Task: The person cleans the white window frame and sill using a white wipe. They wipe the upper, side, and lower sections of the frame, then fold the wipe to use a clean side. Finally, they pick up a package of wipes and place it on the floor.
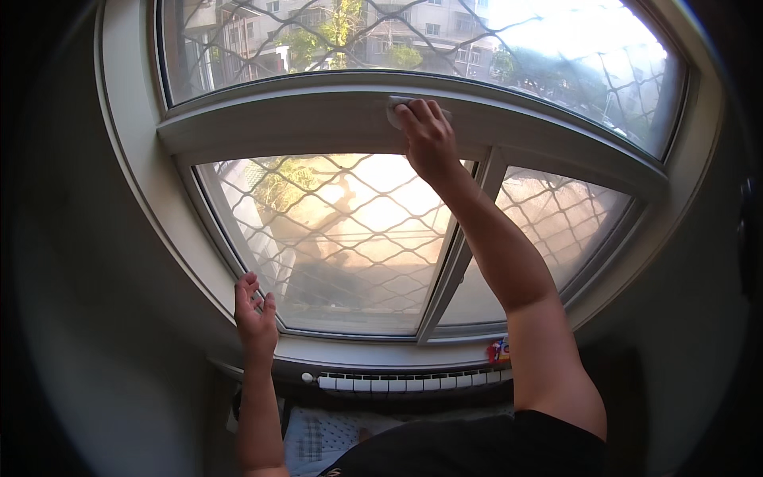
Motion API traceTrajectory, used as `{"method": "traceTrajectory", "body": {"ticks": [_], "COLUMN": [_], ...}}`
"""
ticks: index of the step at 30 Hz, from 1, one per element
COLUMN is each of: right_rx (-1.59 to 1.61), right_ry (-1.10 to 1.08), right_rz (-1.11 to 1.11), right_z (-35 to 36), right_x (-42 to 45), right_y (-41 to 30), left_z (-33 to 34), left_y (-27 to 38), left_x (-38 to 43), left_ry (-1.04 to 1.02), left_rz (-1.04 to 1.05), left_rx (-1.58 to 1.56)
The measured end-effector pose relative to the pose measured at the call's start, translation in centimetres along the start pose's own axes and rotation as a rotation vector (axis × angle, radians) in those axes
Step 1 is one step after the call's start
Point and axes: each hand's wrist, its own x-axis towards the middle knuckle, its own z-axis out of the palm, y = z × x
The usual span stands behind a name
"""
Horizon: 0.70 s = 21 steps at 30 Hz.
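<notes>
My right hand (430,137) reaches up and presses a pale, thin wiping cloth (394,114) against the wide horizontal frame rail (286,128) of the window. Part of the cloth is hidden under my fingers. Lower down, my left hand (256,310) is raised beside the left edge of the lower window pane (351,250). Its fingers are apart and hold nothing; whether it touches the frame I cannot tell. Above the rail is the upper pane (381,42), with a curved-looking lattice of metal bars outside it.
A vertical sash frame (450,280) divides the lower window, with a smaller pane (554,214) at right. Below runs the white windowsill (375,352), with a red and blue packet (498,350) on it. A white radiator (405,381) is under the sill, above patterned fabric (322,432).
</notes>
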Motion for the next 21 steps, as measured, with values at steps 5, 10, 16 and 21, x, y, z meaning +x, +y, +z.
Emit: {"method": "traceTrajectory", "body": {"ticks": [5,10,16,21], "right_rx": [-0.289,-0.15,0.019,0.216], "right_ry": [0.173,0.147,0.007,-0.053], "right_rz": [0.227,0.312,-0.004,-0.186], "right_z": [-8.6,-6.6,1.6,10.7], "right_x": [-3.2,-2.3,2.7,7.0], "right_y": [8.7,6.2,-1.5,-10.0], "left_z": [-3.0,-0.1,-0.4,-4.3], "left_y": [-4.2,-5.6,-4.3,-8.4], "left_x": [-0.1,0.5,-1.7,-6.2], "left_ry": [-0.01,-0.116,-0.125,-0.018], "left_rz": [-0.119,-0.109,-0.057,-0.137], "left_rx": [0.004,-0.047,0.021,0.078]}}
